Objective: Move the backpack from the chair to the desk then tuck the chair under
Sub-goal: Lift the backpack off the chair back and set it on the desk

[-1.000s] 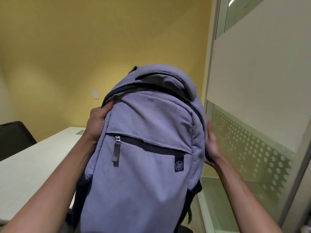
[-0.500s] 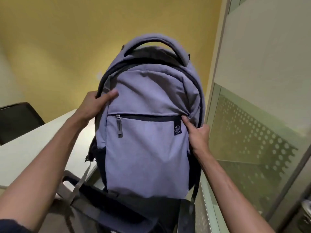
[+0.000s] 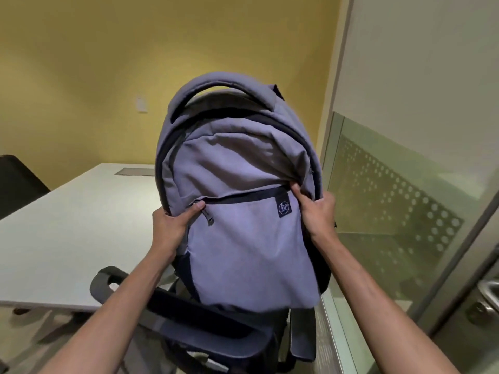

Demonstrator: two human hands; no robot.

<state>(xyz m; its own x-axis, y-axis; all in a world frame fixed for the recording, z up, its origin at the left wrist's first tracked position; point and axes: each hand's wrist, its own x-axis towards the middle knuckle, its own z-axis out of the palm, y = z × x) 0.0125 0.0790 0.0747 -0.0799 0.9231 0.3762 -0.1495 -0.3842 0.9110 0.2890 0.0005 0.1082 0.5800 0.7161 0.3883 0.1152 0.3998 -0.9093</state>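
We hold the backpack (image 3: 243, 211) upright above the chair (image 3: 205, 330) | left hand (image 3: 170, 225), right hand (image 3: 318, 211): fingers pinching its front fabric | worktop (image 3: 81, 225) lies left, nearer our left hand.

The surface (image 3: 81, 225) is a pale, matte white top, reaching from the lower left toward the yellow wall; a grey rectangular inset panel (image 3: 135, 171) sits flush in it near the far end; the rest of the visible top is bare; its near edge runs along the lower left, with shadow beneath; the right-hand part is hidden behind the backpack (image 3: 243, 225), so whether that rests on it cannot be told.
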